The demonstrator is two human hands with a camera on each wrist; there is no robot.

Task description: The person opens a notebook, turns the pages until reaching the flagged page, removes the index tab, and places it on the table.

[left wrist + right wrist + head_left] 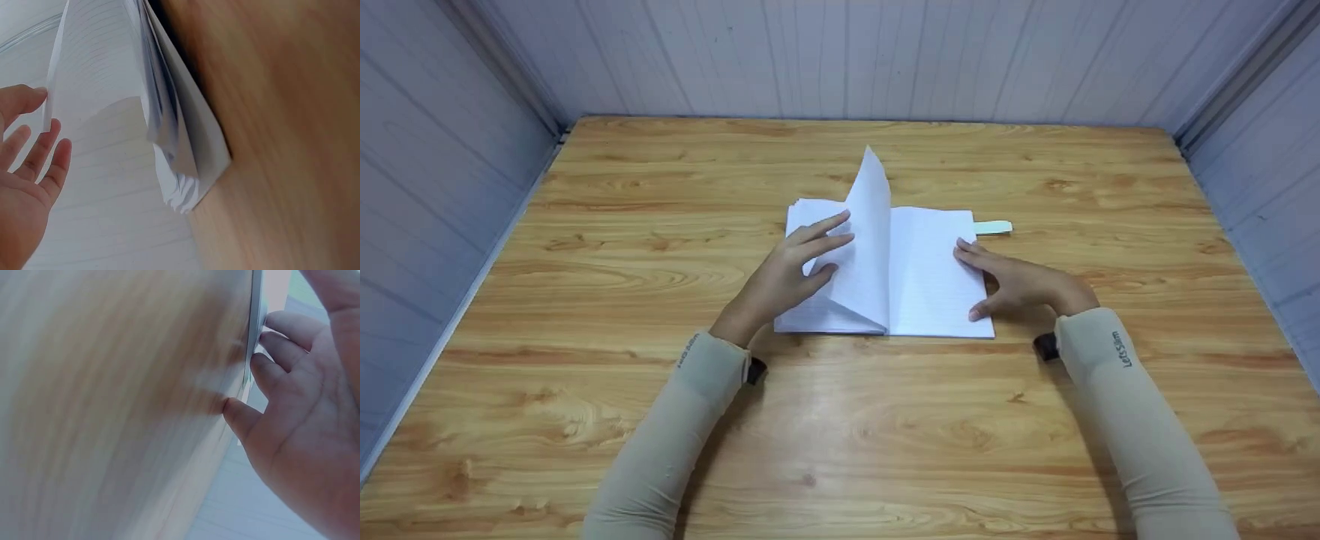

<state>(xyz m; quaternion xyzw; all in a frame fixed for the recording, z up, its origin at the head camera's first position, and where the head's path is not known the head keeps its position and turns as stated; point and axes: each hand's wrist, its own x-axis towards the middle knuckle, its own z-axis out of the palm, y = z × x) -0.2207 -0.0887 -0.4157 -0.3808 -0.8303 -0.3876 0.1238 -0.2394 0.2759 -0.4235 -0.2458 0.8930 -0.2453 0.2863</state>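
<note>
A notebook with ruled white pages (pixel 936 277) lies spread on the wooden table, and one loose-standing page (pixel 871 225) rises from its middle, leaning left. At that page's free edge is my left hand (pixel 791 274), fingers spread and fairly straight, the tips touching the paper. The left wrist view shows the same hand (pixel 28 174) beside the page edge. My right hand (pixel 1020 281) rests its fingertips on the right-hand page's outer edge, thumb lower down near the corner. In the right wrist view, this hand (pixel 304 399) has its fingers against the notebook's side.
A pale tab (pixel 994 227) sticks out from the notebook's right side. Several bent page corners (pixel 183 191) show at the left stack. The wooden table (pixel 840 442) extends all around, bounded by light panel walls (pixel 877 60) at the back and both sides.
</note>
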